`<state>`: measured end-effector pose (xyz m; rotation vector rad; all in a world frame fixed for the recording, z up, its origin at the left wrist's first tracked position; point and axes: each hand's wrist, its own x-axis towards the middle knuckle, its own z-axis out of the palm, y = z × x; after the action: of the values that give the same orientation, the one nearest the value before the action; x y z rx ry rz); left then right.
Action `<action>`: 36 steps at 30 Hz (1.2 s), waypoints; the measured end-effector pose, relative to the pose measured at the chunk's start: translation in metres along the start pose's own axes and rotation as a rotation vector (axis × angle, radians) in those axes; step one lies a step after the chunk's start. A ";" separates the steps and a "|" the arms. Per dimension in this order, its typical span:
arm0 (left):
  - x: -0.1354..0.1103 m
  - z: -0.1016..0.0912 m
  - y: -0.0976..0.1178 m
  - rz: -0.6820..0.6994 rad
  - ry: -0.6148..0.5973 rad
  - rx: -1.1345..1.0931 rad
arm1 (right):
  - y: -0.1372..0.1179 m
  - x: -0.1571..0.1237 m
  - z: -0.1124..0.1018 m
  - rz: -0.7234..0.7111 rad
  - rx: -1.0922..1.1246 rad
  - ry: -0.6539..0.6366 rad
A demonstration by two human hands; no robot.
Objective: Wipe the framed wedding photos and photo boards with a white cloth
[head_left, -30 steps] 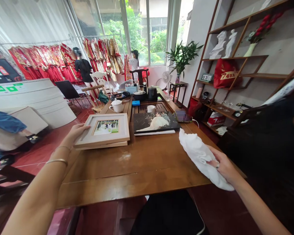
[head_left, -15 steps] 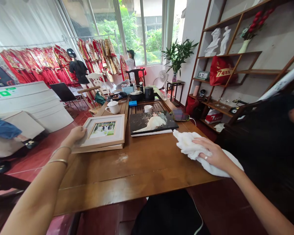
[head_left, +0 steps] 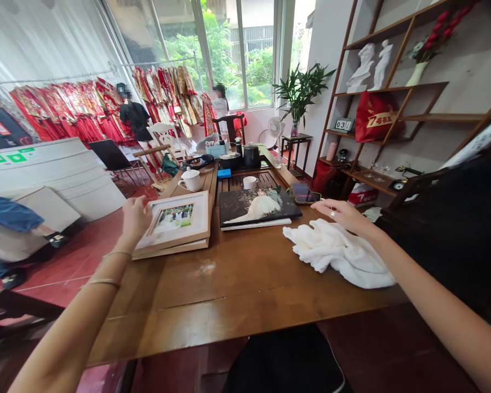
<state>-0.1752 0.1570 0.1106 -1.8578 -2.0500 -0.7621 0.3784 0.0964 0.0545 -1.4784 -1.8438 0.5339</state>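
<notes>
My left hand (head_left: 136,219) hovers beside the left edge of a light wooden picture frame (head_left: 204,210), its fingers loosely bent and apart, holding nothing. The frame has a wide white mat around a small photo and lies on a second frame. My right hand (head_left: 340,212) is above the far side of a crumpled white towel (head_left: 335,254), empty, with fingers stretched leftward. Just beyond its fingertips lies a phone (head_left: 305,193) with a cable. Between my hands, a dark photo album (head_left: 257,207) with a figure in a white dress lies on the wooden table (head_left: 229,295).
Farther back stand a white lidded cup (head_left: 190,179), a small white cup (head_left: 250,182), a blue box (head_left: 224,173) and a dark kettle (head_left: 251,156). Wooden shelves (head_left: 423,117) rise at right. Two people are by the racks of red garments (head_left: 77,112); another person's leg shows at left.
My right hand has let go of the towel and moved up, toward the phone. My left hand has come off the picture frame's edge and lifted slightly.
</notes>
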 end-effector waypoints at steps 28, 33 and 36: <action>-0.009 0.038 0.197 -0.283 -0.272 -0.593 | -0.026 0.073 0.025 0.395 0.627 0.197; -0.050 0.007 0.192 -0.371 -0.233 -1.430 | -0.042 0.035 -0.001 0.242 0.701 0.240; -0.098 -0.019 0.182 -0.455 -0.244 -1.556 | -0.049 -0.002 -0.004 0.128 0.640 0.202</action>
<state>0.0145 0.0720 0.1105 -1.9744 -2.1100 -2.9780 0.3487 0.0814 0.0907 -1.1575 -1.2583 0.9007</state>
